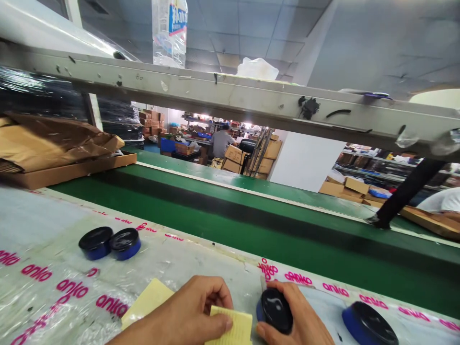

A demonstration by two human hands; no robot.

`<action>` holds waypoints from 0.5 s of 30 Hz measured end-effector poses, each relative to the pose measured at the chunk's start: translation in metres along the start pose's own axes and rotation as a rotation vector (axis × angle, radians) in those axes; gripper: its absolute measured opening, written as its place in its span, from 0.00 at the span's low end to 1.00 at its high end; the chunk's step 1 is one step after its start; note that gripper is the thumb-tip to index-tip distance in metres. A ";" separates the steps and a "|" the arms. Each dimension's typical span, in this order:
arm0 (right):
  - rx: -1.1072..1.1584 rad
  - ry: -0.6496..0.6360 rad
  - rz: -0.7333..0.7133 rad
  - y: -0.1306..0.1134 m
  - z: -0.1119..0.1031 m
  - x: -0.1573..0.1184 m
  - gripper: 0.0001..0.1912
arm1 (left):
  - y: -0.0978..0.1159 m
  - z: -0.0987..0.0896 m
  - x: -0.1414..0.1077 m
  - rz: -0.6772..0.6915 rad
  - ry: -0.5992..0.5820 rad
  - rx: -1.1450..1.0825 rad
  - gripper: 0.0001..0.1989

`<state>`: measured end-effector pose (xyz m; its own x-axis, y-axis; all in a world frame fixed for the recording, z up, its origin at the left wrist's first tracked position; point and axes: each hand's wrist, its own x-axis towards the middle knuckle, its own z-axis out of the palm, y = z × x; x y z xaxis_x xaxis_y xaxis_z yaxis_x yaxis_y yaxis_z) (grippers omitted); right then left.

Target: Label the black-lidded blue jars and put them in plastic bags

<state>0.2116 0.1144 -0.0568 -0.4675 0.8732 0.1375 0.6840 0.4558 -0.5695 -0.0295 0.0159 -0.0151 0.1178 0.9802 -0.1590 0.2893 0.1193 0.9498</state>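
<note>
A pale beam (244, 96) crosses above the green belt (215, 201) before me. To my left, a cardboard tray (89, 171) holds crumpled brown paper (53, 141); nearer, two similar discs (125, 243) touch on the tabletop (179, 258). My left hand (194, 311) pinches a yellow slip (237, 326) printed with small lines. Beside it, my right hand (305, 318) grips a glossy black-topped, blue-sided disc (275, 309), its fingers curled round the rim.

There were four round black-and-blue containers (96, 243) (125, 243) (275, 310) (370, 323), two at left and two at right, yellow paper (145, 302) (235, 326) in two places, and one plastic bottle (169, 33).
</note>
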 end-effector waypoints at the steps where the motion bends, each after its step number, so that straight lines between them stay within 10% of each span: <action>1: 0.001 -0.043 0.001 0.000 -0.002 0.001 0.28 | 0.000 0.002 0.001 -0.013 -0.005 -0.007 0.07; 7: 0.124 -0.178 0.020 0.010 -0.010 0.010 0.39 | 0.001 0.010 0.007 -0.089 0.030 -0.093 0.12; 15: 0.136 -0.002 -0.097 0.020 -0.006 0.004 0.39 | -0.014 0.019 0.014 -0.021 0.094 -0.243 0.15</action>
<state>0.2266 0.1279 -0.0632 -0.5288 0.8258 0.1961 0.5534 0.5107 -0.6580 -0.0140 0.0247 -0.0359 0.0226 0.9861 -0.1644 0.0523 0.1631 0.9852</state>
